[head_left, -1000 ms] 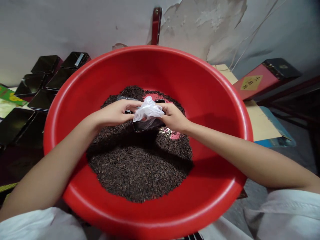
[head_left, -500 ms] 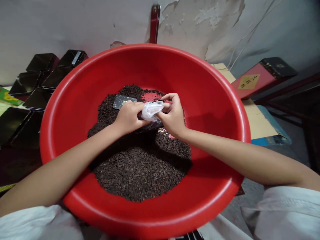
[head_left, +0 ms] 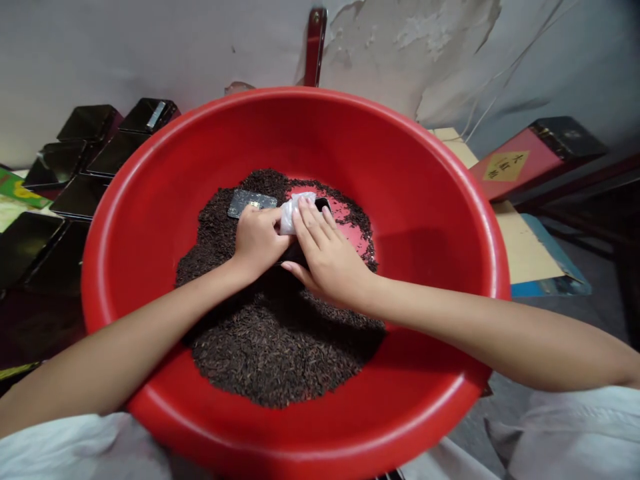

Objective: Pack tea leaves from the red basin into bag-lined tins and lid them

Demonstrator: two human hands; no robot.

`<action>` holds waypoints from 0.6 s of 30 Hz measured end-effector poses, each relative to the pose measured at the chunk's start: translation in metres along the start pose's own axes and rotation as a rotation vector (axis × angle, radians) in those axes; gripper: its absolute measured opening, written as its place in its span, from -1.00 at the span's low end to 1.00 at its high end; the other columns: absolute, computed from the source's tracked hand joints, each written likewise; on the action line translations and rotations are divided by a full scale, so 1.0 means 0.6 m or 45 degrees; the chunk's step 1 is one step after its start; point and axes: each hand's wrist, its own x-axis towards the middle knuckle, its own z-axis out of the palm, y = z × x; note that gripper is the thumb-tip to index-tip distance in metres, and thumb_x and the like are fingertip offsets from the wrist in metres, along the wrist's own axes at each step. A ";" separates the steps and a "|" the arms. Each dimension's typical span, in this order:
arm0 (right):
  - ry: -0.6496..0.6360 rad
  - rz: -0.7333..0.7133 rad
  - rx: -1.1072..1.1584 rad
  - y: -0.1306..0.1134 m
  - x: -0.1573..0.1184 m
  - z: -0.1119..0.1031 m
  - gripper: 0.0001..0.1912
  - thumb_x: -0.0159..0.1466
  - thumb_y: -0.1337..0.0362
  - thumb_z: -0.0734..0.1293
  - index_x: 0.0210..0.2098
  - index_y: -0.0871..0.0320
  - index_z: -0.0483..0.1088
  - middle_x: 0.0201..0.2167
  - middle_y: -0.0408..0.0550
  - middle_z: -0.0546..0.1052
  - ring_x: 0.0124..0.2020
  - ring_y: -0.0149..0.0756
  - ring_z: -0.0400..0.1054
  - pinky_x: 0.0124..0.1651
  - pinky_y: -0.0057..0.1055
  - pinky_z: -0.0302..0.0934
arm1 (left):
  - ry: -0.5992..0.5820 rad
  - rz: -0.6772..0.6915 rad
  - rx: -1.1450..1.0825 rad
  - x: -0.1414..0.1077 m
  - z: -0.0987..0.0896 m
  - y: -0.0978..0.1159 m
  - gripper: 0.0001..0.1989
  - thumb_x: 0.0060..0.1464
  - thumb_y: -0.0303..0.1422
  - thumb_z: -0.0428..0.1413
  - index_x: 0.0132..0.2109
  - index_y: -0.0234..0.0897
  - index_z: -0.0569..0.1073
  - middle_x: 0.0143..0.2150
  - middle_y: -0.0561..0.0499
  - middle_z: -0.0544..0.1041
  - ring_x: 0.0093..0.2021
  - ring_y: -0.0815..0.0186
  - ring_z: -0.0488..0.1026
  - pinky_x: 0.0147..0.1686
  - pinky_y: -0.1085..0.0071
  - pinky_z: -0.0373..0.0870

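Clasping black tin point(head_left: 294, 254) with left hand point(head_left: 260, 239), apparently, fingers curled half out of sight; and pressing right hand point(head_left: 333, 259) flat, fingers outstretched, onto white plastic bag point(head_left: 288, 217) at tin's mouth! Working above dark leaves point(head_left: 280, 367) inside red basin point(head_left: 310, 448).

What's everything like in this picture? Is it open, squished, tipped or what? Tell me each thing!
Black tin: held, partly hidden
White plastic bag: bunched up, at the tin's top
Left hand: curled against the tin
Right hand: fingers outstretched, on the bag
Dark leaves: loose, heaped
Flat dark piece: lying on the leaves
Red tub: part-filled
Red box: tilted
Dark tins: grouped
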 end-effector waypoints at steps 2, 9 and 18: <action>-0.104 0.009 0.013 0.016 0.007 0.007 -0.25 0.35 0.09 0.13 0.31 0.58 -0.09 0.34 0.48 -0.02 0.40 0.09 -0.20 0.37 0.11 -0.15 | 0.018 0.005 -0.004 -0.004 0.001 0.000 -0.78 -0.09 -0.38 0.00 -0.60 -0.23 0.13 -0.64 0.10 0.31 -0.54 0.34 0.25 -0.26 0.28 0.24; -0.248 -0.025 0.214 0.060 0.041 -0.039 -0.57 0.41 0.16 0.09 0.14 0.20 0.34 0.11 0.08 0.45 0.11 -0.14 0.35 0.08 -0.22 0.26 | 0.118 0.085 -0.088 -0.025 -0.022 0.019 -0.74 0.00 -0.33 0.08 -0.13 -0.25 0.30 -0.32 -0.03 0.45 -0.29 0.22 0.42 -0.17 0.25 0.35; -0.008 0.249 0.228 0.074 0.060 -0.024 -0.76 0.31 0.21 0.27 -0.17 0.08 0.56 -0.24 -0.05 0.61 -0.22 -0.23 0.49 -0.17 -0.33 0.25 | -0.370 0.185 0.601 -0.061 -0.017 0.050 -0.29 0.17 -0.21 0.01 0.37 -0.40 0.00 0.37 -0.28 0.11 0.40 -0.05 -0.06 0.34 -0.12 -0.26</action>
